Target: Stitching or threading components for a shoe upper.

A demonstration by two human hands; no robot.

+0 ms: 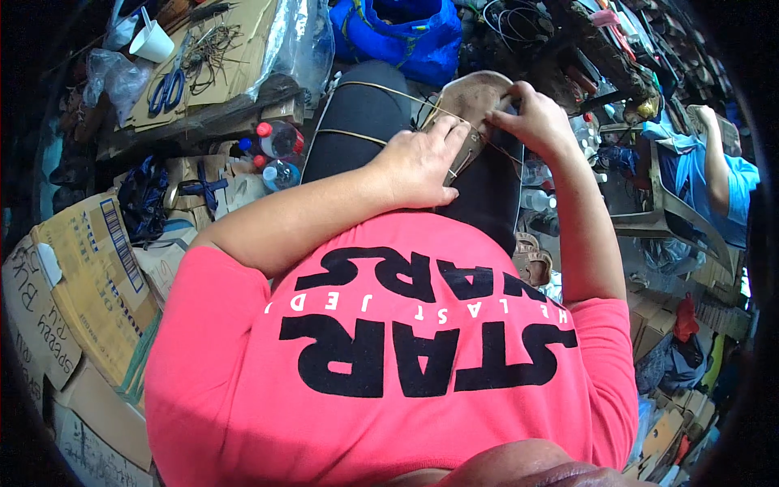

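A brown leather shoe [475,91], pale and worn along its rounded far end, lies across my dark-clad thighs. Its near part is partly covered by my fingers. My left hand [418,162] holds the shoe from the left, fingers stretched across it and thumb by its near end. At the shoe's right edge, my right hand [531,122] has thumb and forefinger closed on the rim; any small thing between the fingertips is hidden. Thin tan cords [357,133] run across my left thigh, and one reaches the shoe beside my left fingers.
Left stands a low table with cardboard [235,73], blue scissors [166,91] and a white cup [152,42]. Plastic bottles [280,140] sit below it. A blue bag [398,36] lies ahead. Cartons [97,284] crowd the left; another person in blue [690,170] sits by a chair [682,223] right.
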